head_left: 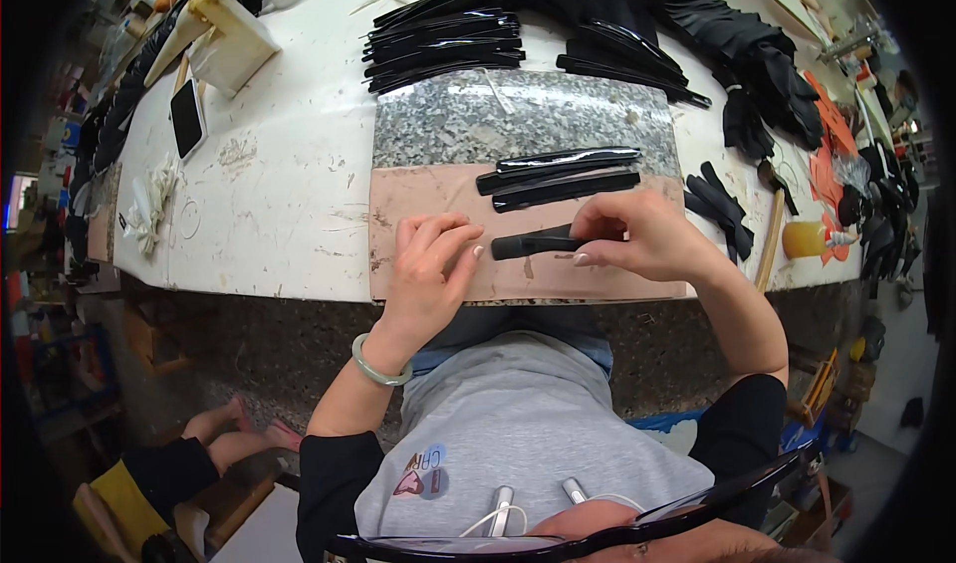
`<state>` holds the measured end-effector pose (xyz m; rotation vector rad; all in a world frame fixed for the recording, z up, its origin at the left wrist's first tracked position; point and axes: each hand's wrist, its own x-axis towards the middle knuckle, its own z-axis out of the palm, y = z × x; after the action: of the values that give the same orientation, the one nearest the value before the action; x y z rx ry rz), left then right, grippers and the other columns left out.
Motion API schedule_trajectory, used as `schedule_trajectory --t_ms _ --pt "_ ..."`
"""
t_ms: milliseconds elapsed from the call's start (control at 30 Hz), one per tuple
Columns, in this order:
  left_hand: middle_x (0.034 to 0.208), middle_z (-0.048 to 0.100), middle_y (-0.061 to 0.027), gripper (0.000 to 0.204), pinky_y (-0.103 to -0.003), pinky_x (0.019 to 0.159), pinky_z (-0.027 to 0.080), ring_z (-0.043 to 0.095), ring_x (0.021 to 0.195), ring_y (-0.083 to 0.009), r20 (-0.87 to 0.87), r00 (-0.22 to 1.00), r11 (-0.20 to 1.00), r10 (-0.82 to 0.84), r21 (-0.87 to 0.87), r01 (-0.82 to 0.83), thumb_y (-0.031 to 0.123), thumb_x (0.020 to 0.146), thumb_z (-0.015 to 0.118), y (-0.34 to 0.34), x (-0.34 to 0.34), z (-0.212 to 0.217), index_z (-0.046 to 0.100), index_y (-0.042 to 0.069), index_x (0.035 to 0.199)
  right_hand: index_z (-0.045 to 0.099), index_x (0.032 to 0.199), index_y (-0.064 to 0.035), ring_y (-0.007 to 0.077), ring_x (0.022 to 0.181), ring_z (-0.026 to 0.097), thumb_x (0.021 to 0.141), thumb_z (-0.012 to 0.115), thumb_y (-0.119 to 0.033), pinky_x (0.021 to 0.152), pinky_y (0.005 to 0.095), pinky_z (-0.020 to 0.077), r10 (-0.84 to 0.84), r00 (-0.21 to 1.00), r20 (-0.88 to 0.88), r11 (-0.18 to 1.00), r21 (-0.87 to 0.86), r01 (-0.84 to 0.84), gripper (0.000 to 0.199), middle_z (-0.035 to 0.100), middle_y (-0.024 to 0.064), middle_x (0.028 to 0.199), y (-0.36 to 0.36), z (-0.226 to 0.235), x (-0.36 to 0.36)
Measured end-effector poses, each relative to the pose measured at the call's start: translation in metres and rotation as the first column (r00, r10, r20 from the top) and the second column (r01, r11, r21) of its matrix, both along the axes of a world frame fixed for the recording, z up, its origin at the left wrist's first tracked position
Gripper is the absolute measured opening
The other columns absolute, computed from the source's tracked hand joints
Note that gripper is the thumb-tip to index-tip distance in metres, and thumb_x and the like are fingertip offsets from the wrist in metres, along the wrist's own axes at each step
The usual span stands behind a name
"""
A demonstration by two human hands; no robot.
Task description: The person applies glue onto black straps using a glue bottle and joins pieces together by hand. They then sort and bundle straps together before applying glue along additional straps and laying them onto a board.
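My right hand (647, 229) is pinching one end of a flat, dull black strip (528, 245), thumb on one side and fingers on the other. My left hand (428, 269) is loosely curled, with nothing in it that I can see, just beside the strip's other end. The strip is between my two hands, over a thin pinkish-tan mat (428, 191) on the big white bench (279, 205).

I think this one strip is only partway done, because I have it in my fingers. Three long black strips (573, 193) lie just past my right hand. Past my left hand, farther off, is a big pile of shiny black strips (443, 40), and a smaller black pile (632, 60) is far past my right hand. There may be lots left (I can't tell which piles are finished and which are waiting).

Well to the right of my right hand is a small yellow bottle (803, 239) with a spout. I can't tell what's inside. Far left of my left hand is a crumpled whitish plastic bundle (147, 210), maybe a bag, and its insides don't show.
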<state>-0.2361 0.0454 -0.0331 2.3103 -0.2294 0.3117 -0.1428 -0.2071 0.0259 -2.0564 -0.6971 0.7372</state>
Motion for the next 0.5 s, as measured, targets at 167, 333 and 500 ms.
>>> schedule_trajectory --t_ms 167,333,500 --pt "0.100 0.063 -0.0070 0.016 -0.036 0.082 0.044 0.051 0.096 -0.0267 -0.009 0.999 0.997 0.048 -0.063 -0.048 0.003 0.079 0.068 -0.001 0.003 -0.002 0.068 0.005 0.094 0.064 0.088 -0.0007 0.0116 0.069 0.064 0.081 0.073 -0.019 0.060 0.0258 0.0496 0.100 0.984 -0.149 0.980 -0.157 -0.124 0.021 0.066 0.0054 0.074 0.029 -0.002 0.022" --pt "0.099 0.063 -0.0060 0.015 -0.035 0.081 0.044 0.050 0.095 -0.0269 0.018 0.998 0.995 0.056 -0.089 -0.054 0.002 0.078 0.068 -0.001 0.004 -0.006 0.068 0.006 0.093 0.065 0.084 -0.0002 0.0089 0.061 0.064 0.083 0.072 -0.020 0.055 0.0228 0.0497 0.031 0.933 -0.360 0.981 -0.167 -0.097 0.021 0.065 0.0038 0.070 0.040 -0.012 0.026" --pt "0.098 0.060 -0.0071 0.017 -0.036 0.079 0.045 0.050 0.093 -0.0279 0.034 0.998 0.997 0.045 -0.065 -0.043 0.001 0.077 0.068 -0.002 0.006 -0.006 0.066 0.004 0.093 0.064 0.084 0.0013 0.0113 0.064 0.067 0.084 0.071 -0.019 0.057 0.0229 0.0508 -0.004 0.899 -0.437 0.980 -0.181 -0.084 0.022 0.066 0.0046 0.071 0.044 -0.016 0.031"
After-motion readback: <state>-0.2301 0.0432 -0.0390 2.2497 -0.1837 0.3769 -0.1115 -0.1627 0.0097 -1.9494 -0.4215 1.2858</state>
